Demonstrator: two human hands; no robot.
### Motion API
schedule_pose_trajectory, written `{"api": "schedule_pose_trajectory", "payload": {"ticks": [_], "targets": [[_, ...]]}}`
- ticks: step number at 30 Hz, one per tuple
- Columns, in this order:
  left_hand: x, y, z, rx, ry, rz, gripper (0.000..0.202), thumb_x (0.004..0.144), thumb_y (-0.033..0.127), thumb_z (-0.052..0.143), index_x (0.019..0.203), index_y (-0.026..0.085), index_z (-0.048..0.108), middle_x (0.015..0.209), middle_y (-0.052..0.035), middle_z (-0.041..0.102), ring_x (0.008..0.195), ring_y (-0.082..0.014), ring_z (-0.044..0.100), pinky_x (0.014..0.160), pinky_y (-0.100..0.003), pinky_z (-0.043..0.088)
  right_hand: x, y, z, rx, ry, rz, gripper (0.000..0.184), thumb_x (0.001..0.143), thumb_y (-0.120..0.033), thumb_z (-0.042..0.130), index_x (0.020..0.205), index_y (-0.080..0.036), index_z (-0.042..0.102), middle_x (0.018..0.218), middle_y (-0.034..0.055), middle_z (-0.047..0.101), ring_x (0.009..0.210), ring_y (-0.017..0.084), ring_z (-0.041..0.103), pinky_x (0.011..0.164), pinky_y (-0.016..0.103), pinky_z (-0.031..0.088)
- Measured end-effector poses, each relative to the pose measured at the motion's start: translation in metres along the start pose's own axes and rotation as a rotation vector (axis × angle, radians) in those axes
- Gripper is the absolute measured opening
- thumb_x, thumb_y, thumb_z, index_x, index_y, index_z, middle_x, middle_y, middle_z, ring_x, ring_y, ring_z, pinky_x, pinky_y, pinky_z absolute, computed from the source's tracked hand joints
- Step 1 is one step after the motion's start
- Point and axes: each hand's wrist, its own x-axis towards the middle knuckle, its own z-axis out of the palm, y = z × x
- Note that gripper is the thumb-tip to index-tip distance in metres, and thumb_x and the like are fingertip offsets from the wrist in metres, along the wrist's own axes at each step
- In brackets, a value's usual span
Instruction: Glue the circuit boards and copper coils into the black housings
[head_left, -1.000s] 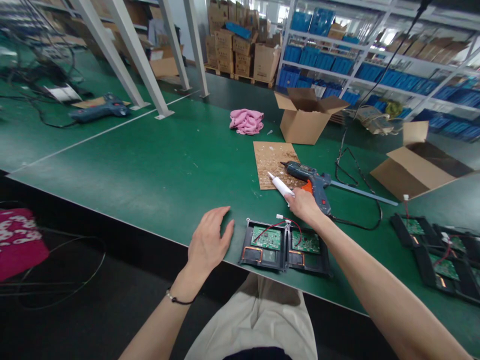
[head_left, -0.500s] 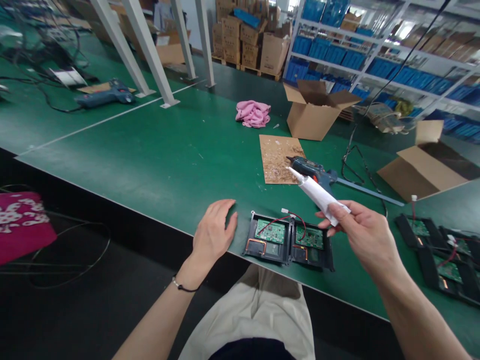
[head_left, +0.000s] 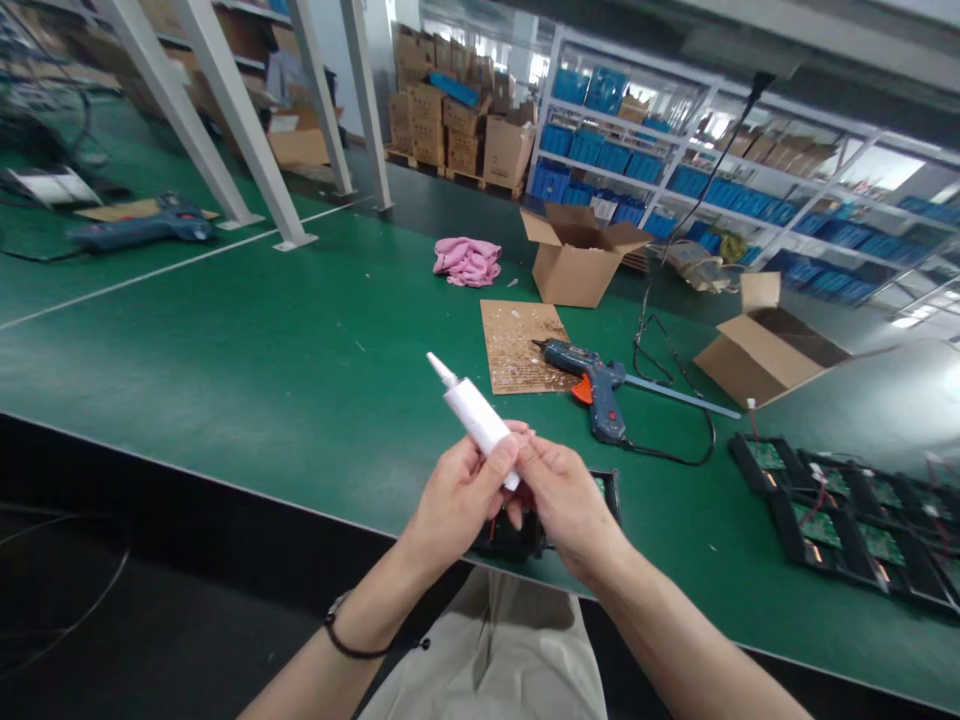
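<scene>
Both of my hands hold a white tube [head_left: 475,414] with a nozzle that points up and to the left. My left hand [head_left: 456,497] wraps the tube's lower end and my right hand [head_left: 564,500] pinches it from the right. Beneath them, at the near edge of the green table [head_left: 300,360], lies a black tray with circuit boards [head_left: 604,495], mostly hidden by my hands. A blue glue gun [head_left: 592,377] with an orange trigger lies beyond, its tip on a brown cardboard sheet [head_left: 519,343].
More black trays with circuit boards [head_left: 840,510] lie at the right. Two open cardboard boxes [head_left: 574,257] [head_left: 765,345] and a pink cloth [head_left: 466,261] sit farther back. The gun's black cable [head_left: 675,400] loops beside it. A second glue gun [head_left: 135,228] lies far left. Shelving stands behind.
My right hand lifted the white tube from beside the glue gun and brought it toward me. My left hand left the table edge and took hold of the tube too.
</scene>
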Motion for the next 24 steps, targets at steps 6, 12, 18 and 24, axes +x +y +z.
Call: {"api": "schedule_pose_trajectory", "payload": {"ticks": [6, 12, 18, 24], "targets": [[0.023, -0.015, -0.029, 0.084, 0.319, 0.124, 0.043, 0.081, 0.054, 0.051, 0.084, 0.013, 0.062, 0.078, -0.0061, 0.067, 0.067, -0.0147, 0.061, 0.062, -0.025, 0.049, 0.023, -0.004, -0.06, -0.918, 0.396, -0.084, 0.031, 0.093, -0.042, 0.04, 0.095, -0.02, 0.06, 0.093, 0.0064, 0.067, 0.087, 0.02, 0.063, 0.081, 0.031, 0.045], [0.027, -0.061, -0.068, 0.252, 0.413, 0.042, 0.049, 0.079, 0.061, 0.047, 0.078, 0.014, 0.062, 0.06, -0.0027, 0.062, 0.054, -0.015, 0.054, 0.054, -0.026, 0.044, 0.06, 0.008, -0.142, -1.08, 0.649, 0.148, 0.054, 0.074, -0.037, 0.069, 0.114, -0.006, 0.051, 0.109, 0.0222, 0.059, 0.104, 0.034, 0.055, 0.086, 0.046, 0.042], [0.024, -0.064, -0.066, 0.243, 0.398, 0.035, 0.051, 0.079, 0.063, 0.046, 0.08, 0.014, 0.063, 0.062, -0.003, 0.062, 0.059, -0.0167, 0.056, 0.058, -0.027, 0.045, 0.083, 0.019, -0.165, -0.963, 0.558, 0.255, 0.024, 0.088, -0.037, 0.059, 0.091, -0.014, 0.06, 0.081, 0.0008, 0.063, 0.07, 0.014, 0.061, 0.068, 0.032, 0.051], [0.03, -0.062, -0.068, 0.284, 0.397, 0.05, 0.052, 0.081, 0.061, 0.044, 0.09, 0.015, 0.066, 0.079, -0.0057, 0.067, 0.073, -0.0195, 0.06, 0.071, -0.03, 0.047, 0.085, 0.017, -0.175, -0.836, 0.567, 0.212, 0.024, 0.09, -0.037, 0.056, 0.093, -0.013, 0.06, 0.082, 0.0006, 0.062, 0.066, 0.012, 0.059, 0.061, 0.028, 0.051]]}}
